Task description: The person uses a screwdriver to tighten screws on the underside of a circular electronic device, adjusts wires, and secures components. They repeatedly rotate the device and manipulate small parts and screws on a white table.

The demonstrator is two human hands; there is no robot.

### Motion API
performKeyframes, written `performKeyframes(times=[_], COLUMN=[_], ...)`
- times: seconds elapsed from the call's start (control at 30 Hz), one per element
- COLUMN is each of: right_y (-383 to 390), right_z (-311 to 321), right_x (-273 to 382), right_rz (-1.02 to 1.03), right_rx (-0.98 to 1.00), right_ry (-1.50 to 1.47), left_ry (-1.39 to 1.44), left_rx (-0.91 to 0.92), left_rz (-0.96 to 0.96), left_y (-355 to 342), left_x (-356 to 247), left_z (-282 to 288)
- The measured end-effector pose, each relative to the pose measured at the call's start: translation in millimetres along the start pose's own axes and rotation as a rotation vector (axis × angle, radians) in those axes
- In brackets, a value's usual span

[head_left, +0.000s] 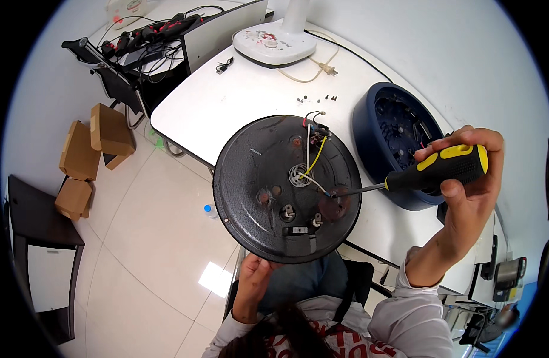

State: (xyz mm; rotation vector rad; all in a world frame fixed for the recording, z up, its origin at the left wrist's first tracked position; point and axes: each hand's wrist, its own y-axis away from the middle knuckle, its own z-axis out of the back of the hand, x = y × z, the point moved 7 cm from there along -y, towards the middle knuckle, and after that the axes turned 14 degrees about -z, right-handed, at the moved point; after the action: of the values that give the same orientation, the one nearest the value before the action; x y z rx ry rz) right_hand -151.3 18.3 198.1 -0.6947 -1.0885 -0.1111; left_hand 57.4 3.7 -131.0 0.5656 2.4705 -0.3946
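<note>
My right hand (472, 179) is closed around the black and yellow handle of a screwdriver (438, 170). Its shaft runs left, and the tip meets the black round metal plate (256, 173) near the end of a white wire. That plate leans at the table's front edge, above my lap. At its lower rim, my left hand (253, 279) grips the edge, with some fingers hidden behind. On the plate are a coiled grey-white cable (301, 175), a yellow wire (315, 156), two metal terminals and a small bracket (297, 230).
To the right stands a dark blue round housing (370, 149) with parts inside. Several small screws (318, 99) lie on the white table (197, 113). Farther back are a white appliance base (274, 45) and a plug with cord (328, 69). Cardboard boxes (80, 152) and a bottle (210, 210) are on the floor.
</note>
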Motion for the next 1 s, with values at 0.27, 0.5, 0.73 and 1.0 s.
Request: performKeyframes(times=[0.27,0.5,0.73,1.0], right_y=[1.3,-1.0,0.5,10.0], right_z=[-16.7,-13.6,-3.8,-5.7], right_x=[1.9,3.0,-0.6,-1.1], right_rz=[0.058,0.069,0.255,0.203], right_rx=[0.080,0.221,-0.090,-0.192], right_ry=[0.119,-0.062,0.168,0.256], left_ry=[-0.075,-0.151,-0.196,-0.230], left_rx=[-0.049,-0.047,0.058,0.051], left_rz=[-0.001,-0.054,-0.072,-0.076], left_y=[0.7,-5.3,-8.3,-12.2], left_x=[-4.1,-1.8,-4.1,-7.5], left_z=[-0.5,-2.3,-11.4,-13.3])
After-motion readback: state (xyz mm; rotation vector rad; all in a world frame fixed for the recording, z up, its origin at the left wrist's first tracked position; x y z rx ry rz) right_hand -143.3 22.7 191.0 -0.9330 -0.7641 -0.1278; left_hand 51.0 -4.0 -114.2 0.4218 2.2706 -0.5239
